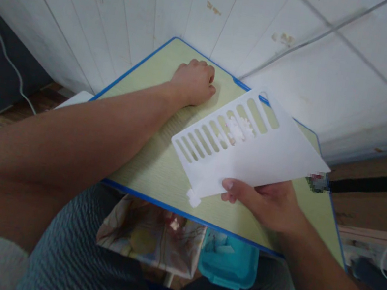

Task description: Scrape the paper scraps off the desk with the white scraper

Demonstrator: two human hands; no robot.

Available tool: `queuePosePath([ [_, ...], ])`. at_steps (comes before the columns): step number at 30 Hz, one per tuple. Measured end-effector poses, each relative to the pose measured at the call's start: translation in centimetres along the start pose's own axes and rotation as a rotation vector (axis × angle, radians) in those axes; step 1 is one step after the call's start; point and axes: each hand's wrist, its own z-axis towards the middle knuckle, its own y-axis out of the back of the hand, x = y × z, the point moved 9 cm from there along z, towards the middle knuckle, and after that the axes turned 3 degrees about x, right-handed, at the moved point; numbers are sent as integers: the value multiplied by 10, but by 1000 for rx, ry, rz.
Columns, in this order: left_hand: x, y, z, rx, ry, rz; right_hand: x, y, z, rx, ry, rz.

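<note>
Well, from the head view, the right hand (271, 203) at 4 o'clock pinches a white slotted sheet (254, 158) by its near edge, thumb on top and fingers beneath; the sheet is at 3 o'clock, over the yellow-green tabletop (149, 172). At 12 o'clock the left hand (194, 82) rests on the tabletop, fingers curled in; whether it holds anything I cannot tell. A teal container (241, 268) sits at 5 o'clock, patterned cloth (142, 241) nearer 7 o'clock
</note>
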Motion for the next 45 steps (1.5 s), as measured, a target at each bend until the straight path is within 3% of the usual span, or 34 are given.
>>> queuePosePath([
  [4, -5, 5, -5, 3, 1, 38, 14, -12, -6, 84, 20, -30],
  [16, -10, 7, -7, 4, -14, 115, 16, -15, -8, 67, 12, -9],
  [18, -7, 5, -5, 8, 4, 101, 14, 0, -6, -26, 40, -9],
  [22, -3, 3, -2, 0, -2, 83, 5, 56, -8, -399, 43, 0],
  [25, 0, 1, -1, 6, 2, 62, 2, 75, -19, -542, 39, -19],
  [32, 17, -16, 14, 42, 15, -139, -32, 51, -87, -652, -162, -103],
  [36, 21, -20, 18, 51, 24, -154, -37, 39, -102, -649, -185, -112],
  [41, 9, 3, 8, -35, -14, -118, -28, 28, -95, -607, -173, -49],
  [45, 8, 25, -8, -102, -8, -30, -32, 27, -100, -669, -160, 34],
])
